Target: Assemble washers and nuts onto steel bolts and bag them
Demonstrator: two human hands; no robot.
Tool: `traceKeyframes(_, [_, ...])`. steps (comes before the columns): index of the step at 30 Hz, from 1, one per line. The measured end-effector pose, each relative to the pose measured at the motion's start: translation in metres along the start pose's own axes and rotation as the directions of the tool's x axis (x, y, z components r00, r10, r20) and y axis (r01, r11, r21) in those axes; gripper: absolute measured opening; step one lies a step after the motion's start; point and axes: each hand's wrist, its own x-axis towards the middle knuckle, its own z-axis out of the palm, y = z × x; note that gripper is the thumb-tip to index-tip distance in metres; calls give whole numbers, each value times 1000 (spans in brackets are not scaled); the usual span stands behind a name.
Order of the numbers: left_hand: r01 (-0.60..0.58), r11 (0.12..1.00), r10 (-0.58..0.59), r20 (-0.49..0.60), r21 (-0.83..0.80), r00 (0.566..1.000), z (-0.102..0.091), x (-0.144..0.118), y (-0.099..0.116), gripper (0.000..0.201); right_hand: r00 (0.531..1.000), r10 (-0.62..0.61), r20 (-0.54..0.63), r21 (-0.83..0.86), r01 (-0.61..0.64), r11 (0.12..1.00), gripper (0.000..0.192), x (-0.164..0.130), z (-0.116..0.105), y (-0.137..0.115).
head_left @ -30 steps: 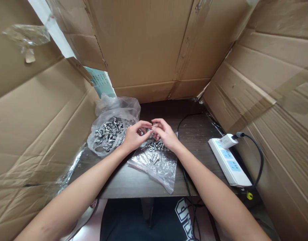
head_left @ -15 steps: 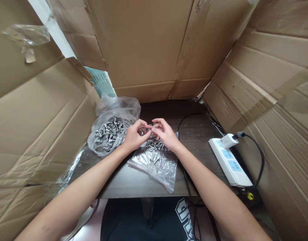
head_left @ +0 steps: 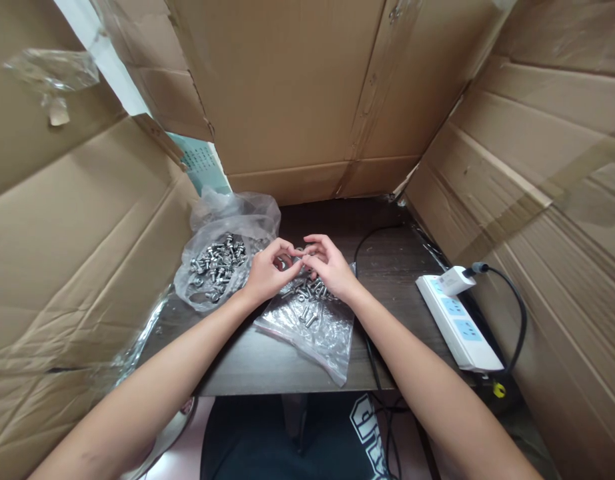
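Hands meet over flat bag of bolts, small metal part pinched between fingertips.

Near edge of dark table: flat clear bag with a few loose bolts inside, one corner overhanging. Above its far end, left hand and right hand, fingertips touching, both closed on a small fastener; too small to tell bolt from nut. Risk, as judged: pinch is light, so a slip drops the part among the bolts or off the table. Further left, open crumpled bag heaped with bolts. Right, white power strip, adapter plugged in. Cardboard walls behind.
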Motion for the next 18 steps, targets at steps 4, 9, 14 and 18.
traceKeyframes(4, [-7, 1000, 7, 11, -8, 1000, -1, 0, 1, 21, 1000, 30, 9, -19, -30, 999, 36, 0, 0, 0])
traceKeyframes(9, [-5, 1000, 5, 8, -1, 1000, -1, -1, 1, 21, 1000, 13, 26, -8, -13, 1000, 39, 0, 0, 0])
traceKeyframes(14, [-9, 1000, 9, -7, -3, 1000, 0, 0, 2, 20, 1000, 10, 26, 21, -10, 1000, 44, -1, -1, -2])
traceKeyframes(18, [-7, 1000, 7, 8, -14, 1000, 0, 0, 4, 18, 998, 24, 56, -18, -23, 1000, 37, -1, -1, 1])
